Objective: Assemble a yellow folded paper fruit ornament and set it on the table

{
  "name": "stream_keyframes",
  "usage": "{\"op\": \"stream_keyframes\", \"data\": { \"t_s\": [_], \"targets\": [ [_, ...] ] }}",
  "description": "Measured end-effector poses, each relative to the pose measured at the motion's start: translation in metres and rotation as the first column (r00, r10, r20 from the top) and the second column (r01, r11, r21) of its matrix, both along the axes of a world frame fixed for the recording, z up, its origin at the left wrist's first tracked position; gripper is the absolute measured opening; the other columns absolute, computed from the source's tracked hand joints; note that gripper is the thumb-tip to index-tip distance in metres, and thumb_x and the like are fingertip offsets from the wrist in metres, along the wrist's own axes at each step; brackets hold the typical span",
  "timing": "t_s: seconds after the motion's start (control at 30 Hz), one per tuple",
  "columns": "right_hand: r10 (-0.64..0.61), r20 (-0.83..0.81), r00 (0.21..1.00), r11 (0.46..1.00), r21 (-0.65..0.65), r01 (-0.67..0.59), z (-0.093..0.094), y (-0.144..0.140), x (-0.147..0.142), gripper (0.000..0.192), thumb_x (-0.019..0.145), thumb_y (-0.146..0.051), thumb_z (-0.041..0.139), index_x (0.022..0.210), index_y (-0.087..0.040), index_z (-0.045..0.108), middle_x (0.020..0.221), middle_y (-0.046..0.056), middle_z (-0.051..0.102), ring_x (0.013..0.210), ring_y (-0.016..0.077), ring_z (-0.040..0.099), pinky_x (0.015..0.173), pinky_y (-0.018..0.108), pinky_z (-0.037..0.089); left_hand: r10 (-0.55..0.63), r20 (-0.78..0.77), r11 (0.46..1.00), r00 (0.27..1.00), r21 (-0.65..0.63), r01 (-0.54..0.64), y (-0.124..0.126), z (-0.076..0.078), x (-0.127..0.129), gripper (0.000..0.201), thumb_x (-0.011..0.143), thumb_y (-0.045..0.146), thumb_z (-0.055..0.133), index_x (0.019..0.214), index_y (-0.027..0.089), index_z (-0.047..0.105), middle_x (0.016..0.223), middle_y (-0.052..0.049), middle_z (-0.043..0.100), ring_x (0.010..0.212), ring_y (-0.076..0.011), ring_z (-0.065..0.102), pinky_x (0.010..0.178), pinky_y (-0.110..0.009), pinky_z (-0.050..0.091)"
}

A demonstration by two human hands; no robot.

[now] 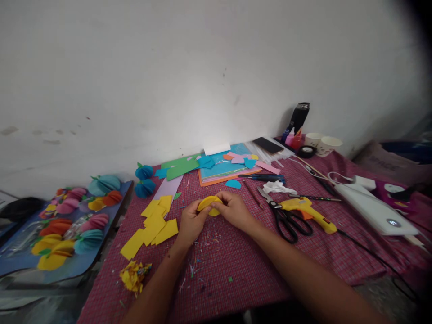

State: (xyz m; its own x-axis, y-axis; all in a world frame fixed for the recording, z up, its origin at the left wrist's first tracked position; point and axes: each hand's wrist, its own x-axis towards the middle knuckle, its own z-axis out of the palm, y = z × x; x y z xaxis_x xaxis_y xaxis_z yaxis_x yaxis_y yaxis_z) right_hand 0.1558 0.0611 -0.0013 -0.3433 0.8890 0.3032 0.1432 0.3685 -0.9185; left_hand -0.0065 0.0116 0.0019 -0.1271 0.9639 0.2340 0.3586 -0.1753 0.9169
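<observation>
Both of my hands, left hand [191,221] and right hand [233,209], pinch a folded yellow paper piece [209,204] over the desk's [236,265] middle. Light and floppy, I'd judge; best held by its edges.

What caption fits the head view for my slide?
Both hands, left and right, pinch a folded yellow paper piece above a red checked tablecloth.

A scuffed white wall [189,67] rises behind the table [236,265] spread with red checked cloth.
</observation>
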Motion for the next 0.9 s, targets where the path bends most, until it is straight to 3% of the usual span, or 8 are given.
{"op": "stream_keyframes", "data": {
  "t_s": [0.6, 0.9],
  "targets": [
    [0.074, -0.043, 0.996, 0.997, 0.023, -0.073, 0.0072, -0.001, 0.0033, 0.016, 0.088, -0.027, 0.056, 0.087, -0.018, 0.069, 0.08, 0.001, 0.068, 0.073, 0.0147, 0.06, 0.068, 0.025, 0.045, 0.031, 0.049, 0.999, 0.998, 0.004, -0.032, -0.0001, -0.0001, -0.0016, 0.023, 0.08, 0.031, 0.069, 0.098, 0.016, 0.073, 0.086, -0.002, 0.071, 0.076, -0.0162, 0.061, 0.072, -0.026, 0.048],
    [-0.019, 0.012, 1.0, 0.999, -0.039, 0.02, 0.0006, 0.0021, 0.0003, 0.008, 0.083, -0.023, 0.06, 0.084, -0.018, 0.065, 0.078, 0.0, 0.065, 0.069, 0.0137, 0.057, 0.063, 0.024, 0.043, -0.098, 0.085, 0.995, 0.992, 0.0, 0.099, 0.0019, -0.0076, -0.0011, 0.029, 0.084, 0.026, 0.063, 0.111, 0.018, 0.069, 0.102, -0.005, 0.072, 0.09, -0.019, 0.065, 0.084, -0.03, 0.049]
  ]
}}
